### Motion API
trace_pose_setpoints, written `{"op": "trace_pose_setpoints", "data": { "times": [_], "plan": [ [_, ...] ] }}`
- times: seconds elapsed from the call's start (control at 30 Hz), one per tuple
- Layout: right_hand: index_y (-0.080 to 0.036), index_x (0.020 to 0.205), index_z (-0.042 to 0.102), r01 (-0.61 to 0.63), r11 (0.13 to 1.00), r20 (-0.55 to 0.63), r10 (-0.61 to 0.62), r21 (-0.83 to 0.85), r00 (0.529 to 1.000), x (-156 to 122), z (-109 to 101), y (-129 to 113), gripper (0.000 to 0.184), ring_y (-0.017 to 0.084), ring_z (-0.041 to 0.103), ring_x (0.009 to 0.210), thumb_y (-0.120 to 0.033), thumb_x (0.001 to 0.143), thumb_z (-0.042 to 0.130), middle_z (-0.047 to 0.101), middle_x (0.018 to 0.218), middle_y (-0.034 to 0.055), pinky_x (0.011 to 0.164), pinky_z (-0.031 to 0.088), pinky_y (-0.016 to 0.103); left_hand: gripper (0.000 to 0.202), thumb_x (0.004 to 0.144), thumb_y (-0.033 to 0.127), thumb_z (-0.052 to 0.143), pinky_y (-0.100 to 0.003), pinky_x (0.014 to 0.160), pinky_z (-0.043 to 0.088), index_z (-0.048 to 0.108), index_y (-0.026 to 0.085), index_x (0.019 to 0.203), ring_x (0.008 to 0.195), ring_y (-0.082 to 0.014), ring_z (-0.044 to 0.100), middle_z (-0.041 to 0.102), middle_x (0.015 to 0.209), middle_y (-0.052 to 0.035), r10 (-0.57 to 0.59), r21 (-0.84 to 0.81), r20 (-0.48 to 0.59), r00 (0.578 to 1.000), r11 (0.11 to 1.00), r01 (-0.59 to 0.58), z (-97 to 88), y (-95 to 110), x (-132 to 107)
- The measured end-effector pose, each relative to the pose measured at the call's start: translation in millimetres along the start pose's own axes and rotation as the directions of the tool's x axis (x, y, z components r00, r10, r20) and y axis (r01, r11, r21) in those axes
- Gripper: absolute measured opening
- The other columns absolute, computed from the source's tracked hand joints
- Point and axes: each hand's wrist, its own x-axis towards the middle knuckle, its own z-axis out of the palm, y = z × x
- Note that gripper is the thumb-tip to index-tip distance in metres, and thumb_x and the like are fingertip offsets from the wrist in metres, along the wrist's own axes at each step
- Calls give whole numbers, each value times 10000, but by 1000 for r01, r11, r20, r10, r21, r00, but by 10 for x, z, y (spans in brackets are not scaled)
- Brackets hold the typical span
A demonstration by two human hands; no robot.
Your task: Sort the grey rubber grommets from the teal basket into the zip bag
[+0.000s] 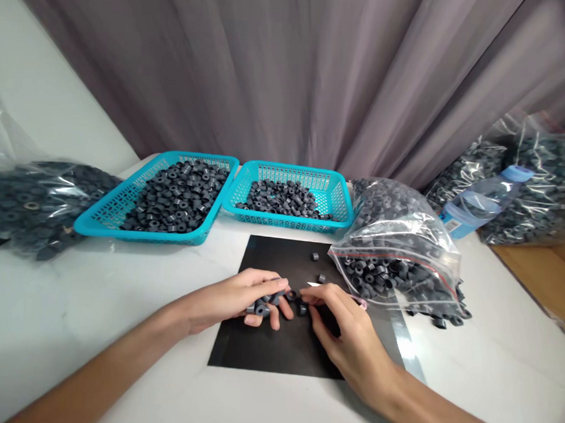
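My left hand, palm turned up and fingers curled, holds several short dark grey plastic rings. One more ring sits at its fingertips, facing my right hand. The right fingers are bent together over the black mat, with a grey ring right by the thumb and index tips; whether they grip it is unclear. Behind this hand runs a slim tool with a white pointed tip and a pinkish end, its middle hidden. Two loose rings lie farther back on the mat.
Two blue baskets of grey rings stand at the back. An open zip bag spills rings at right. Behind it are a water bottle, more filled bags and a cardboard box. Another bag lies left.
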Motion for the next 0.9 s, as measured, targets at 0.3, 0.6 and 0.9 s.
{"op": "trace_pose_setpoints", "data": {
  "times": [0.3,0.6,0.9],
  "plan": [
    [-225,1162,523,-45,999,-124,41,-30,992,-16,-102,-127,273,173,638,847,-93,930,463,618,1008,59,720,519,302,431,927,511,606,-238,554,392,658,125,1111,958,-272,739,760,1067,-188,-60,-107,8,998,992,61,-28,4,14],
    [-222,1303,461,-23,958,20,30,-286,999,-25,-63,-107,422,240,667,904,-379,941,611,613,1185,118,714,557,372,444,890,486,674,-299,676,565,659,111,1126,1009,-302,743,765,1083,-202,-62,-195,0,998,979,60,-49,-13,50],
    [-235,1231,504,35,946,85,-7,-322,996,-33,-39,-82,218,253,661,1024,-251,1014,489,611,1215,108,758,583,379,434,899,459,674,-280,675,579,664,81,1114,1033,-313,741,751,1116,-239,-87,-278,13,996,956,87,-83,-6,73]
  ]
}}
